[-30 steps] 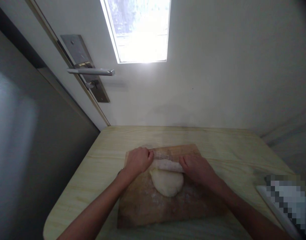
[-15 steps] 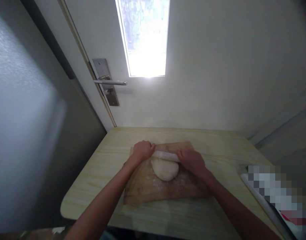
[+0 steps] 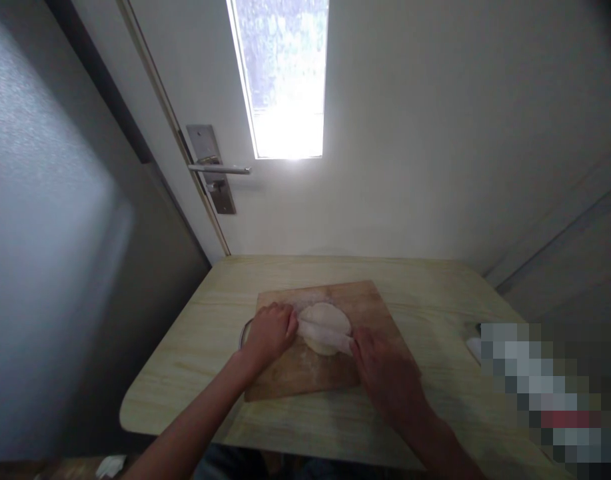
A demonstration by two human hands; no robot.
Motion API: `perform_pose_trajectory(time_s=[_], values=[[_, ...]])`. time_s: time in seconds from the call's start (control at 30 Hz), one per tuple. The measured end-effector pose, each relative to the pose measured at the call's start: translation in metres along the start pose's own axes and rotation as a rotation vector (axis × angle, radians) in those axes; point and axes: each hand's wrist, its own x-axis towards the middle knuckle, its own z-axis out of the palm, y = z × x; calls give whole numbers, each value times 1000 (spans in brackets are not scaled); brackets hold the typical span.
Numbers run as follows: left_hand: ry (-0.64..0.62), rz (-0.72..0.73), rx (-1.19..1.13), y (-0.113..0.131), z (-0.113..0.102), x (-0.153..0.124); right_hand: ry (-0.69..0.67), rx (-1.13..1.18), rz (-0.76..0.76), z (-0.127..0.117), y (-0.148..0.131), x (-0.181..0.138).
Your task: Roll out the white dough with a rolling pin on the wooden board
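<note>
A pale rolling pin [image 3: 326,333] lies slantwise across a flat round of dough [image 3: 330,315], its right end nearer to me. My left hand [image 3: 274,328] is closed around the pin's left end, and my right hand [image 3: 382,363] grips the right end. Dough shows on both the far and near sides of the pin. Under it is a wooden cutting board [image 3: 305,383] dusted with flour, with a metal ring handle [image 3: 243,333] at its left edge, partly behind my left hand.
The board rests on a light wood-grain table [image 3: 185,360] pushed against a white door [image 3: 410,167]. On that door is a metal lever handle [image 3: 220,169] and a bright glass pane [image 3: 290,80]. A grey panel [image 3: 60,233] stands left. A blurred-out object [image 3: 540,380] lies at the right.
Both hands have drawn the rolling pin toward me, from the dough's far edge to across its middle. The pin is tilted more, and the board's ring handle has come into view.
</note>
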Motion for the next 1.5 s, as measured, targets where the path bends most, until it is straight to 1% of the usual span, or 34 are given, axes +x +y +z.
perform_pose_trajectory(time_s=[0.13,0.23,0.3,0.4,0.47,0.63,0.8,0.9,1.0,1.2,1.4,1.5], values=[[11,11,41,5,-6,3,-2,141,53,15,-1,-7],[36,9,67,10,-11,7,-6,240,60,26,2,-8],[44,2,74,12,-13,11,21,261,53,32,5,-6],[25,-26,77,14,-14,19,75,241,41,37,11,-2],[14,-39,73,16,-14,25,79,213,26,40,15,1],[-9,-42,16,17,-11,47,-14,182,-27,39,26,12],[-11,-37,-41,16,-2,68,-76,217,30,33,30,23],[9,-11,-49,17,0,77,-120,267,51,34,33,27],[-5,7,-54,18,-1,85,-154,307,62,38,37,29],[-27,17,-71,22,-1,101,-147,343,84,44,40,33],[-113,-47,-90,26,3,121,-113,363,106,44,40,36],[-99,-39,-103,29,7,131,-93,358,108,44,42,37]])
